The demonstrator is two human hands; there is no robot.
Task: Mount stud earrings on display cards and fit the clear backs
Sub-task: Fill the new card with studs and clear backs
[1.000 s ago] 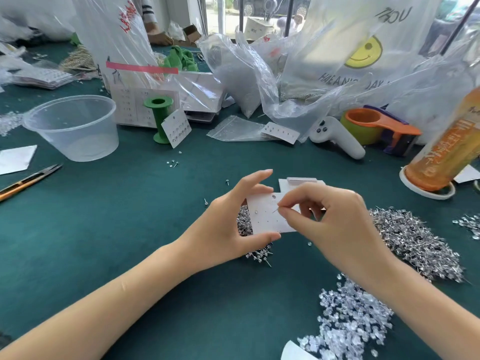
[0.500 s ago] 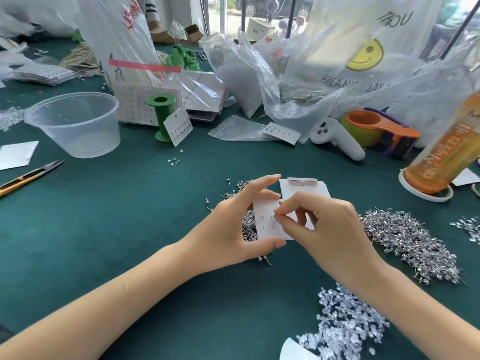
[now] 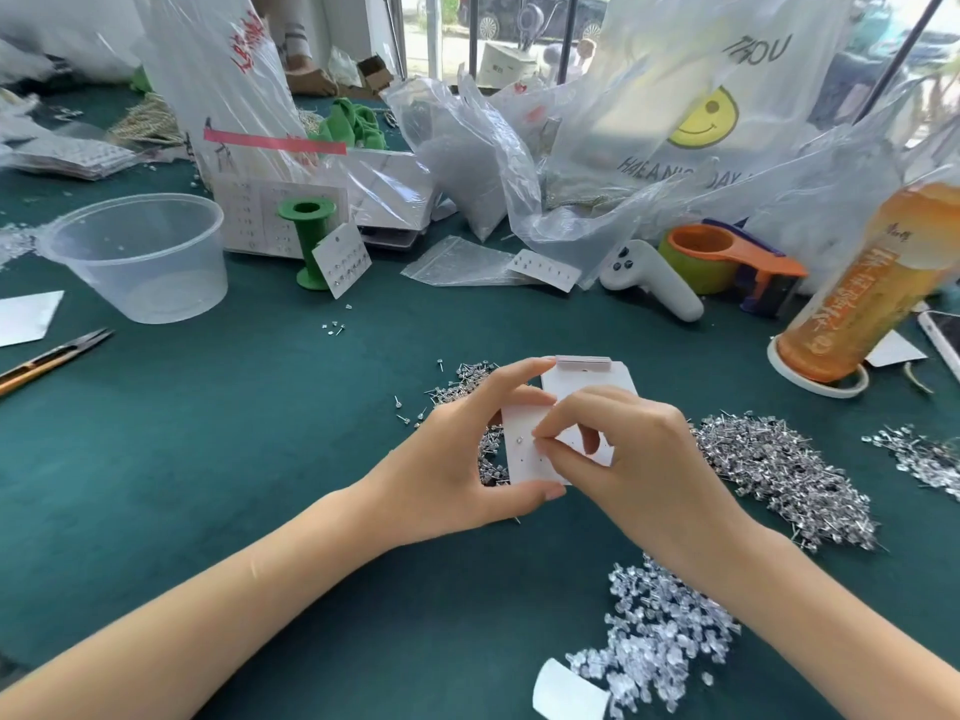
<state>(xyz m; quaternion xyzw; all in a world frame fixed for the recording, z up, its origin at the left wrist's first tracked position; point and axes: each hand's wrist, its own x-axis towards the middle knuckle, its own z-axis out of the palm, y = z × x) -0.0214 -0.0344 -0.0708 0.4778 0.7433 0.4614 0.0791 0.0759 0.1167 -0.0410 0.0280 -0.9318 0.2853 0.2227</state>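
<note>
While left hand (image 3: 457,459) pinches one display card (image 3: 524,454), right hand (image 3: 623,459) grip pinches stud there.

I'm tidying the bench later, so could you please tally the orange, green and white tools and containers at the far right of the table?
Orange: 2, drink bottle and tape dispenser
Green: 1, tape roll
White: 1, handheld controller
Total: 4

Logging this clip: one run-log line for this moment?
left hand: holds card | right hand: pinches at card face | backs pile: untouched
</note>
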